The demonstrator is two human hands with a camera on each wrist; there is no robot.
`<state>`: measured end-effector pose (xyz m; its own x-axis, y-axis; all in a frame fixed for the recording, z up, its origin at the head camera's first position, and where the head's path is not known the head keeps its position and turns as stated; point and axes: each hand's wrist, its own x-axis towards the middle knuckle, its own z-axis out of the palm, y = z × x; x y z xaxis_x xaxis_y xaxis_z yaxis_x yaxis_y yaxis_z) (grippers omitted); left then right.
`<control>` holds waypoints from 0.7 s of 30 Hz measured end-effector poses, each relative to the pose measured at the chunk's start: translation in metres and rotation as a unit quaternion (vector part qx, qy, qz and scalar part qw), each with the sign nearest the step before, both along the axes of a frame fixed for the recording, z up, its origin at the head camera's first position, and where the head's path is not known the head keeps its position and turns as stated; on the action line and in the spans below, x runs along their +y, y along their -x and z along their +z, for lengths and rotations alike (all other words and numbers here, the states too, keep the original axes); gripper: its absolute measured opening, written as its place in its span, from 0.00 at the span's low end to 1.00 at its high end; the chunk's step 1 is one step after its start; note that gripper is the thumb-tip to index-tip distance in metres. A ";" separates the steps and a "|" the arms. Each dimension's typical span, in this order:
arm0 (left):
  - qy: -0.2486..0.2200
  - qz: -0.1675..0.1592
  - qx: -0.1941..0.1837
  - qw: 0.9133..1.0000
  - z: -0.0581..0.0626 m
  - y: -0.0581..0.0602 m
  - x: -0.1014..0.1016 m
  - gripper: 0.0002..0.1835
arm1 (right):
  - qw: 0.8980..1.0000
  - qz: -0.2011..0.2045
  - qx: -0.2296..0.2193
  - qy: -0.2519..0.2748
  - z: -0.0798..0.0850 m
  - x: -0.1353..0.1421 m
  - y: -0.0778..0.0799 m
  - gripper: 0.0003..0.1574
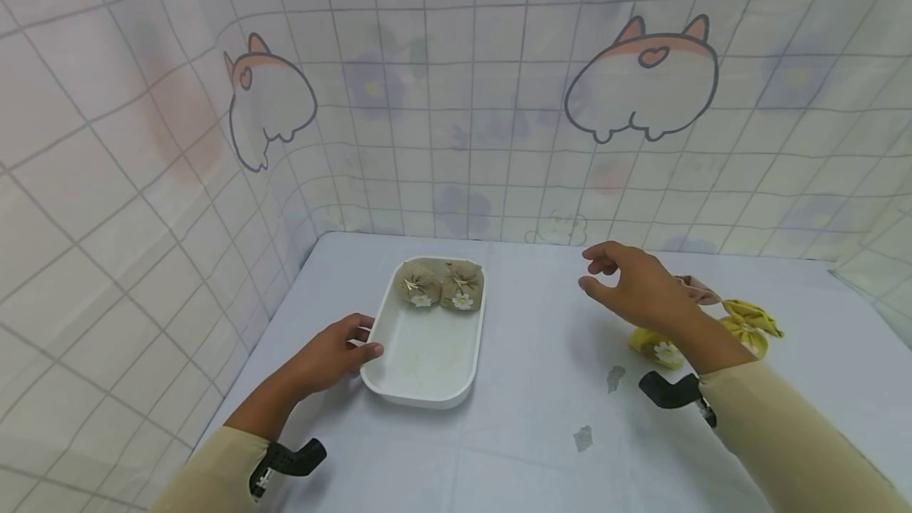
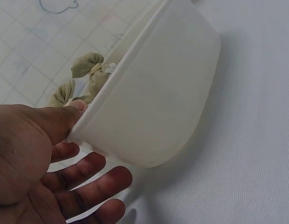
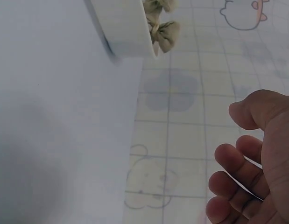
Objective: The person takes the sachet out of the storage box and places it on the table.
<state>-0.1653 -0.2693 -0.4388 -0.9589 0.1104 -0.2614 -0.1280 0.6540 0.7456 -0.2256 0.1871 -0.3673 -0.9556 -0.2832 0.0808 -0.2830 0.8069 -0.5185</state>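
Note:
A white plastic tub (image 1: 425, 359) stands on the table, left of the middle. At its far end sit two small khaki cloth pouches (image 1: 461, 288) with tied tops and white flowers. My left hand (image 1: 335, 356) holds the tub's left rim, the thumb (image 2: 65, 119) over the edge and the fingers (image 2: 97, 186) spread along the outside. Raised above the table to the right, my right hand (image 1: 641, 287) holds nothing; its fingers (image 3: 233, 186) are loosely bent and apart from the thumb. Below and behind it lie yellow pouches (image 1: 659, 348), partly hidden by the hand and forearm.
A dusty-pink cloth piece (image 1: 698, 290) lies behind the right wrist, beside the yellow pouches. Two grey patches (image 1: 583, 438) mark the white tablecloth (image 1: 520, 450). Grid-patterned curtain (image 1: 456, 141) with cartoon animals closes off the back and sides.

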 end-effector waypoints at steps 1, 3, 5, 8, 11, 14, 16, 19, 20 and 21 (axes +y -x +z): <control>0.000 0.001 -0.001 1.000 0.000 0.000 0.000 0.27 | 1.000 0.003 0.001 0.001 0.000 -0.003 0.001 0.30; 0.000 0.003 -0.002 1.000 0.000 0.000 0.000 0.27 | 1.000 0.008 0.001 0.003 0.000 -0.008 0.002 0.30; 0.000 0.005 -0.004 1.000 0.000 0.000 0.001 0.28 | 1.000 0.013 0.002 0.006 0.000 -0.013 0.004 0.30; 0.001 0.007 -0.005 1.000 0.000 0.000 0.001 0.28 | 1.000 0.017 0.004 0.004 0.000 -0.020 0.006 0.30; 0.003 0.010 -0.005 1.000 0.000 0.001 0.001 0.28 | 1.000 0.018 0.005 0.005 -0.001 -0.025 0.008 0.29; 0.005 0.011 -0.003 1.000 0.001 0.001 0.002 0.27 | 1.000 0.021 0.006 0.009 -0.002 -0.030 0.012 0.29; 0.006 0.010 -0.002 1.000 0.001 0.001 0.001 0.27 | 1.000 0.022 0.005 0.012 -0.003 -0.033 0.015 0.29; 0.007 0.009 -0.002 1.000 0.001 0.000 0.002 0.27 | 1.000 0.025 0.005 0.014 -0.005 -0.039 0.018 0.28; 0.006 0.008 -0.003 1.000 0.001 0.000 0.002 0.27 | 1.000 0.025 0.004 0.014 -0.006 -0.040 0.019 0.29; 0.004 0.008 -0.004 1.000 0.001 0.000 0.002 0.27 | 1.000 0.025 0.002 0.014 -0.007 -0.042 0.020 0.29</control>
